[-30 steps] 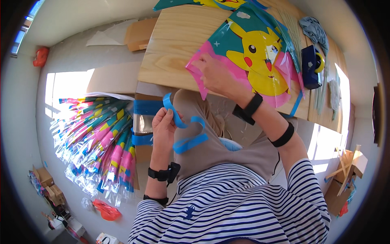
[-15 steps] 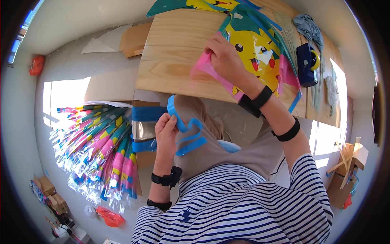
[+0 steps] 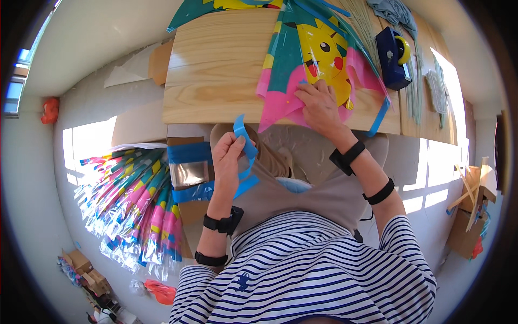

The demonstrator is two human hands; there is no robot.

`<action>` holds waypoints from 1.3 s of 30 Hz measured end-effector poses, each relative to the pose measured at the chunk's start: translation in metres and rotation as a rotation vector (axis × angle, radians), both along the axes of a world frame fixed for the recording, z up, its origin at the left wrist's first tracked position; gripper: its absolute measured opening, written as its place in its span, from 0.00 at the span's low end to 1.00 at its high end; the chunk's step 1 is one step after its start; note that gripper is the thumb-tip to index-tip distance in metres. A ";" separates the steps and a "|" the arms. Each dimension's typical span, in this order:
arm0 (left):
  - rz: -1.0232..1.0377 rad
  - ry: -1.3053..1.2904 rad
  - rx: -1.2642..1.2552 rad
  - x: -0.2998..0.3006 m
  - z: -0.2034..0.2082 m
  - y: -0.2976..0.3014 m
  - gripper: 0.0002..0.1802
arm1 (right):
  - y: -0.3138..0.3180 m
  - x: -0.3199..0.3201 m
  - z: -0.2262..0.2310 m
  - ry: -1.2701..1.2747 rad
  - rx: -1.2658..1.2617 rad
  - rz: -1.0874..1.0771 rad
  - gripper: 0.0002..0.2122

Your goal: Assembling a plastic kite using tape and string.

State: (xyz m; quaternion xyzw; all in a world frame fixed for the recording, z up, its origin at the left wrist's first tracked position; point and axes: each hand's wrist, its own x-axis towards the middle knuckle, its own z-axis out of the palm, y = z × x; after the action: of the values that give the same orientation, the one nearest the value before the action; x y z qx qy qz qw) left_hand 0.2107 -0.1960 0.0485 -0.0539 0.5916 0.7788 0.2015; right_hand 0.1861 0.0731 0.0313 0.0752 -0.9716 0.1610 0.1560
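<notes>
On the wooden table in front of me lies a thin plastic kite (image 3: 326,67), green and pink with a yellow cartoon character. My right hand (image 3: 322,108) is closed at its pink lower part, fingers bent over the film, and a small blue bit shows by the fingertips. Below the table edge, over my lap, my left hand (image 3: 229,149) pinches a blue ribbon (image 3: 244,139). One end sticks up past the thumb and the rest hangs in loops toward my leg. Another blue ribbon (image 3: 381,116) trails from the kite over the table's front edge.
At right on the table (image 3: 216,65) stand a dark blue tape dispenser (image 3: 392,59), thin sticks (image 3: 416,92), a clear plastic box (image 3: 436,92) and a grey cloth (image 3: 396,13). Many bundled, wrapped kites (image 3: 129,200) lie at left beside a cardboard box (image 3: 189,141) with blue tape.
My right hand has moved lower on the kite, whose left side now lies spread out in green and pink. My left hand has risen slightly with the ribbon.
</notes>
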 end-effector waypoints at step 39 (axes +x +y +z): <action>-0.122 0.144 -0.104 -0.017 -0.016 0.021 0.08 | 0.004 -0.080 -0.049 0.050 0.158 -0.105 0.26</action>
State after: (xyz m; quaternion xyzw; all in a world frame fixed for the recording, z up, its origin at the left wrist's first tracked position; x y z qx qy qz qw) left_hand 0.1941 -0.1754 0.0326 0.0279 0.6463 0.7351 0.2027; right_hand 0.1065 0.0770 -0.0181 0.0400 -0.9797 0.0736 0.1821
